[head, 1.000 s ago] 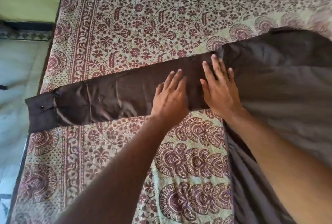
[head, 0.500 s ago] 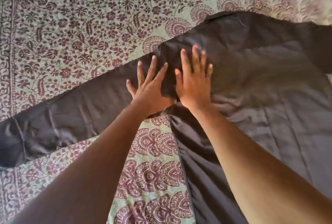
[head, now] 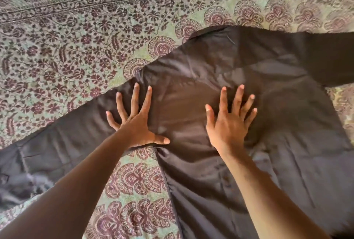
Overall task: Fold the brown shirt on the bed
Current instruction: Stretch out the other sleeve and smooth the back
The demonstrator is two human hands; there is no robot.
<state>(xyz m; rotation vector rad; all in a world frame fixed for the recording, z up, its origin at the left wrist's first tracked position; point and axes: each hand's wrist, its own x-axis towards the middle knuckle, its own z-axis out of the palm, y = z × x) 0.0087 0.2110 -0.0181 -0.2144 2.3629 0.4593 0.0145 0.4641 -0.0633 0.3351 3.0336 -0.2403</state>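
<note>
The brown shirt lies spread flat on the bed, its body filling the right half of the view. One long sleeve runs down to the lower left edge, the other reaches off the right edge. My left hand presses flat with fingers spread where the left sleeve meets the shirt's body. My right hand lies flat with fingers apart on the upper middle of the shirt. Neither hand grips any cloth. The cuff of the left sleeve is blurred at the lower left.
The bed is covered by a pale green bedspread printed with maroon flowers and paisley, with a patterned border band along the top. The bedspread shows between my forearms at the bottom.
My view has swung right, off the sleeve and onto the shirt's body. Both hands slid right along the cloth and moved apart, the right hand reaching the middle of the shirt.
</note>
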